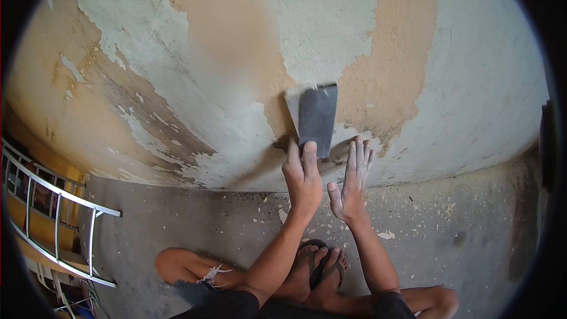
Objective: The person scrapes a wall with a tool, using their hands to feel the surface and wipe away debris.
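My left hand [302, 178] presses a dark grey rectangular sheet [318, 117], much like sandpaper, flat against the wall [472, 82]; its pale backing shows along the left edge. The fingers lie over the sheet's lower end. My right hand [351, 186] rests just to the right of it, open with the palm on the wall and the fingers pointing up, holding nothing. The wall's pale green paint is peeling, with large tan patches bared around the sheet.
A metal ladder [53, 212] lies at the left edge. The grey concrete floor [177, 224] is scattered with paint flakes. My feet in dark sandals [319, 266] sit close to the wall's base, knees spread to either side.
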Motion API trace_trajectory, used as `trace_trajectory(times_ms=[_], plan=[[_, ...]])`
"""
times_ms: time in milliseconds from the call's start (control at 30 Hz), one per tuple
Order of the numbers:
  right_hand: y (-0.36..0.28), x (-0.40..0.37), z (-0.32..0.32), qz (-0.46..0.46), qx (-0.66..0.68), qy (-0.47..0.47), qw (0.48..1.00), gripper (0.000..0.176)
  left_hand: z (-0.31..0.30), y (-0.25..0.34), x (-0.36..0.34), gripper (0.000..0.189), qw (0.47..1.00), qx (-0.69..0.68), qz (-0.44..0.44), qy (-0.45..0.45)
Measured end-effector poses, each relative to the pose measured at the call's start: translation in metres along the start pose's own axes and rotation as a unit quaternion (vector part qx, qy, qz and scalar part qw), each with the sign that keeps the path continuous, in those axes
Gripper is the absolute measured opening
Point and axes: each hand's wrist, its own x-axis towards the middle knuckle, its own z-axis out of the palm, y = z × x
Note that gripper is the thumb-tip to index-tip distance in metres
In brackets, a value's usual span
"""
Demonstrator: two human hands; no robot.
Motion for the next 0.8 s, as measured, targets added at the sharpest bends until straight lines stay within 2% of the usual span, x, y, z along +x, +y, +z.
trace_trajectory(times_ms=[67,133,167,200,267,333,400,500,567,633,667,700,733,800], plan=[[-0.001,0.000,-0.001,0.006,0.001,-0.003,1.000,0.085,0.004,0.009,0.006,0.040,0.999,-0.028,0.019,-0.001],[0.000,-0.001,-0.003,0.013,-0.002,-0.005,1.000,0.085,0.005,-0.009,-0.008,0.039,0.999,-0.007,0.027,0.026],[0.001,-0.001,-0.003,0.014,0.001,-0.015,1.000,0.085,0.001,-0.033,-0.021,0.039,1.000,0.008,-0.007,0.010],[0.001,-0.002,-0.003,0.016,0.002,-0.024,1.000,0.085,-0.002,-0.045,-0.036,0.039,1.000,0.006,-0.002,0.000],[0.004,-0.001,-0.005,0.016,0.003,-0.013,1.000,0.085,-0.003,-0.060,-0.053,0.038,0.996,-0.046,-0.068,0.028],[0.004,-0.003,-0.003,0.017,0.003,-0.028,0.999,0.085,-0.001,-0.030,-0.036,0.036,0.995,-0.031,-0.095,0.018],[-0.001,-0.002,-0.003,0.015,0.008,-0.027,0.999,0.085,0.006,0.001,-0.008,0.036,0.998,-0.056,-0.033,0.023],[-0.003,0.000,-0.005,0.018,0.005,-0.020,1.000,0.085,0.007,0.042,0.014,0.038,0.995,-0.088,-0.037,-0.002],[-0.003,0.000,-0.008,0.028,0.000,-0.016,0.999,0.085,0.007,0.026,0.004,0.038,0.998,-0.061,-0.031,-0.001],[-0.002,0.000,-0.009,0.014,0.001,-0.027,1.000,0.085,0.004,-0.018,-0.019,0.038,0.998,-0.045,-0.037,0.032],[-0.002,0.000,-0.009,0.023,-0.004,-0.013,1.000,0.085,0.003,-0.035,-0.033,0.038,0.998,-0.044,-0.032,0.016],[-0.002,0.001,-0.010,0.016,0.001,-0.014,1.000,0.085,0.002,-0.049,-0.046,0.037,0.995,-0.061,-0.066,0.040],[-0.002,0.001,-0.010,0.009,0.007,-0.019,1.000,0.085,0.004,-0.049,-0.051,0.037,0.989,-0.077,-0.103,0.066],[0.000,-0.001,-0.009,0.012,0.000,-0.012,1.000,0.085,-0.001,-0.037,-0.036,0.042,0.990,-0.071,-0.121,0.026]])
